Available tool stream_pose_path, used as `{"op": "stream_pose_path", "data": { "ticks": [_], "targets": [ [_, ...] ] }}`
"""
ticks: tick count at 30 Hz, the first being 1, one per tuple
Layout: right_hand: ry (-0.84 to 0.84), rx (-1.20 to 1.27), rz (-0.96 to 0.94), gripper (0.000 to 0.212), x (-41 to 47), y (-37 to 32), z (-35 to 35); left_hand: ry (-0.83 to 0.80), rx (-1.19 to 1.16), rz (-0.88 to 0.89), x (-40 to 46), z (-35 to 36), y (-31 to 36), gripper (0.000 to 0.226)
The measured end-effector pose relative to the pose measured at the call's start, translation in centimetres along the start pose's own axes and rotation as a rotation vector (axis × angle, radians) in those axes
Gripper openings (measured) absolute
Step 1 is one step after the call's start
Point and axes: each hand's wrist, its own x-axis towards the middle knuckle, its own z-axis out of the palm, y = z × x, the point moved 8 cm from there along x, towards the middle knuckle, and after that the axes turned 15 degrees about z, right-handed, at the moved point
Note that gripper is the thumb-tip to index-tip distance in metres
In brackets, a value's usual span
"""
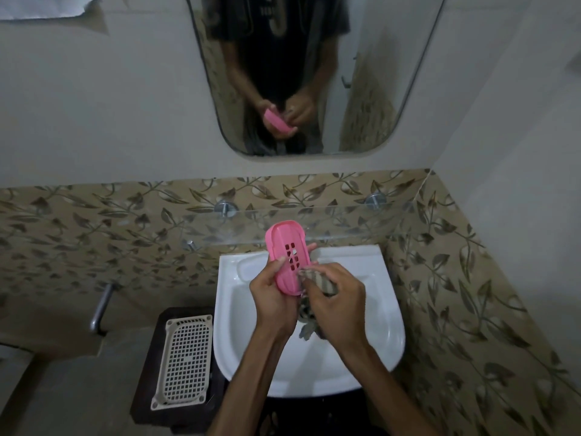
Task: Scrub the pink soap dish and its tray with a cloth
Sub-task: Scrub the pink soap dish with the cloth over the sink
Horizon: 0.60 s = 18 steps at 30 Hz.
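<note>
Over the white ceramic basin [377, 309] our left hand [270, 297] clasps the pink slotted plastic soap dish [287, 256], long axis pointing away, while our right hand [336, 294], alongside, grips the striped cloth [323, 283] against its near right edge.

A small home bathroom: a white basin [386, 313] on a leaf-patterned tiled wall [94, 221], a mirror [361, 73] and glass shelf [345, 221] above.
</note>
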Motion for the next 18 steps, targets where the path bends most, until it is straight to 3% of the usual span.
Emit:
{"op": "stream_pose_path", "data": {
  "ticks": [5,9,12,16,18],
  "targets": [
    [-0.057,-0.019,-0.106,0.026,-1.1,-0.6,0.7,0.0,0.038,0.027,0.0,-0.2,0.2,0.078],
    [0.047,0.04,0.034,0.021,-0.2,0.8,-0.2,-0.01,0.043,0.048,0.0,0.0,0.1,0.068],
    [-0.058,0.008,-0.114,0.025,-1.2,-0.6,0.9,-0.007,0.05,0.029,0.0,-0.4,0.1,0.067],
    [0.023,0.11,0.129,0.017,-0.2,1.8,0.3,-0.019,0.132,0.056,-0.2,-0.1,0.3,0.058],
    [-0.012,0.104,0.062,0.022,-1.0,0.9,0.8,-0.002,0.138,0.055,-0.3,-0.2,0.3,0.059]
  ]
}}
